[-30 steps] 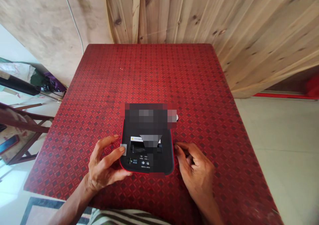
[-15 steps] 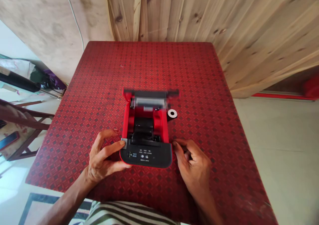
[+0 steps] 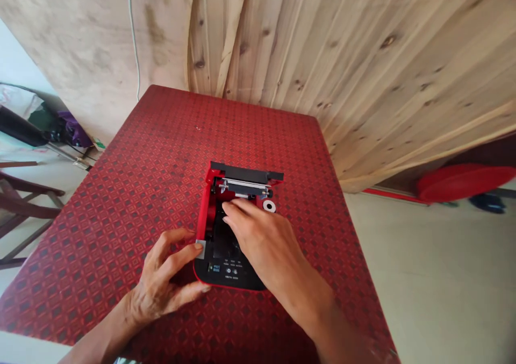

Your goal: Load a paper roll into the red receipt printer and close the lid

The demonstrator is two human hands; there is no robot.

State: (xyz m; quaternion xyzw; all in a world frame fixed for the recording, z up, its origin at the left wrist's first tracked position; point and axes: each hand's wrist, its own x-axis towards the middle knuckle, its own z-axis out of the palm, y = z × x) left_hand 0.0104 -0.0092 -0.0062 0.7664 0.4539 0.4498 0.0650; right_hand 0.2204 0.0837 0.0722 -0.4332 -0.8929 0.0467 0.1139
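A small red-and-black printer lies on the table with its lid raised at the far end. My left hand holds its near left corner, a finger on the grey patch on top and the thumb at the front edge. Over the inner compartment reaches my right hand, thumb and forefinger close together above the black inner part. Whatever lies between those fingertips is hidden. Just right of the printer is a small white ring with a dark centre.
The table wears a red patterned cover and reaches a wooden plank wall. A wooden chair stands at the left. On the floor to the right is a red round object.
My right hand has moved from beside the printer's right side up and left, over its compartment. The left hand keeps its hold. The camera view has turned somewhat.
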